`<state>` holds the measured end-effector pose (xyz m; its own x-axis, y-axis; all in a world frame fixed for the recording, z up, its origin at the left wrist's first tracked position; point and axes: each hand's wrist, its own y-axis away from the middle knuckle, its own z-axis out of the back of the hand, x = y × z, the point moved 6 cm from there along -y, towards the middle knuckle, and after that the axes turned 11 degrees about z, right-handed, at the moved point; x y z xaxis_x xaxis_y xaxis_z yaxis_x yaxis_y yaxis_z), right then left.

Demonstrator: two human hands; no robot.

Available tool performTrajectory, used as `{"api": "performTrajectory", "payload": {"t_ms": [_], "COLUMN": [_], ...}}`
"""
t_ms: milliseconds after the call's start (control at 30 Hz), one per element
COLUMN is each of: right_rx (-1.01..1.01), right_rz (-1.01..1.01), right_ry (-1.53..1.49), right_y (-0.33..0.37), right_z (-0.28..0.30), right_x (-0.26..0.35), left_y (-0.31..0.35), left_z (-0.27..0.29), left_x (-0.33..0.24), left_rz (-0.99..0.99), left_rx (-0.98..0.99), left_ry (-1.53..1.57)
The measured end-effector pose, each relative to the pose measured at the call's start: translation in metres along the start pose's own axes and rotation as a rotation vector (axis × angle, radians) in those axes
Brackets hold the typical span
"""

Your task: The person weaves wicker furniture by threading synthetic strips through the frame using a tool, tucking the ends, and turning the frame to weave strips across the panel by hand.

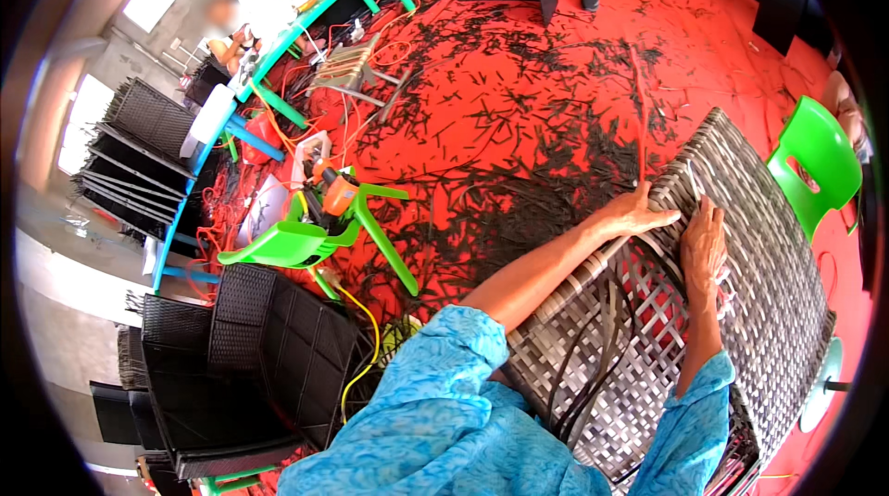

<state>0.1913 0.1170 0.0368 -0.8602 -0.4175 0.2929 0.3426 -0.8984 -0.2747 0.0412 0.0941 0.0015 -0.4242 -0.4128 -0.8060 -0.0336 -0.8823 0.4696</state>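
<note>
Blue patterned cloth sleeves (435, 357) behind left hand (632, 216), open against boxy grey-brown woven-strip furniture (764, 209), probably for steadying, and curled right hand (704, 248), cannot tell if gripping.

The shirt (435, 445) I see from my remote seat is turquoise blue, mottled with paler and darker patches, its cloth loose and creased. Its left sleeve (431, 352) bunches into soft folds above a bare forearm (546, 269); the right sleeve (687, 417) matches. Left hand (634, 216) and right hand (704, 246) are bare too.
</note>
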Motion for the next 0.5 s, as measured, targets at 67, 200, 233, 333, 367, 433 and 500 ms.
{"api": "performTrajectory", "payload": {"t_ms": [67, 200, 233, 333, 367, 433, 500], "right_rx": [0.055, -0.065, -0.011, -0.150, -0.115, -0.165, -0.173], "right_rz": [-0.078, 0.188, 0.120, 0.141, 0.099, 0.139, 0.101], "right_ry": [-0.071, -0.289, -0.157, -0.037, -0.005, -0.001, -0.035], "right_y": [0.009, -0.020, -0.014, 0.012, 0.020, 0.035, 0.038], "right_z": [-0.001, -0.016, 0.003, 0.026, 0.023, 0.018, 0.020], "right_x": [-0.004, -0.014, -0.022, -0.054, -0.063, -0.076, -0.079], "left_y": [-0.016, -0.066, -0.067, -0.054, -0.053, -0.062, -0.067], "left_z": [0.000, 0.032, 0.019, 0.016, 0.015, 0.005, 0.002], "left_x": [0.012, 0.030, 0.024, -0.002, -0.006, -0.005, 0.001], "left_rz": [-0.111, -0.107, -0.118, -0.036, 0.046, 0.016, 0.036], "left_rx": [-0.093, -0.062, -0.059, -0.111, -0.112, -0.054, -0.074], "left_ry": [-0.063, 0.035, 0.093, -0.076, -0.121, -0.119, -0.123]}}
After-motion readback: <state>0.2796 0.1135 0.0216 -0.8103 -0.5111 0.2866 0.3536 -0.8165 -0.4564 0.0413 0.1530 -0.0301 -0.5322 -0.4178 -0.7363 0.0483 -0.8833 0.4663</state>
